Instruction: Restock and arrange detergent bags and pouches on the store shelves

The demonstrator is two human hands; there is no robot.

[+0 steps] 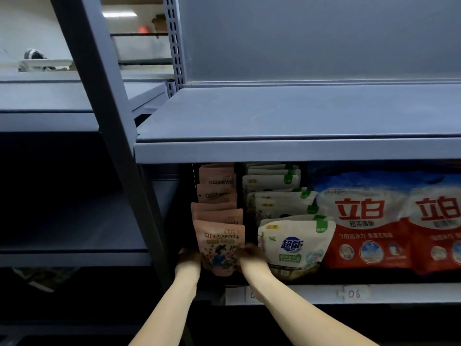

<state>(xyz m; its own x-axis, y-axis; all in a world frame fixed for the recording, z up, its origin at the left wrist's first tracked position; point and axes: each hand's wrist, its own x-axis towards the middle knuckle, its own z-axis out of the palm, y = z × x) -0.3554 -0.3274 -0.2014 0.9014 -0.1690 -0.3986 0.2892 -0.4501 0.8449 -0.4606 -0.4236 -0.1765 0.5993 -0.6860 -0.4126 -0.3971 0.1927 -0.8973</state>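
Pink floral detergent pouch [220, 248], frontmost in its row on the grey metal shelf [299, 294]: we clamp our left grip [188, 255] and right grip [249, 253] on its sides.

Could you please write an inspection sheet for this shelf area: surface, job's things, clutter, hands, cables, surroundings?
Surface: grey shelf with a label reading 06; upper shelf bare.
Job's things: front pink pouch upright, more pink pouches behind; white pouches in a row beside; red and white bags to the right.
Clutter: nothing seen.
Hands: left hand and right hand grip the front pink pouch by its sides.
Cables: nothing seen.
Surroundings: dark neighbouring shelves on the left; grey post.
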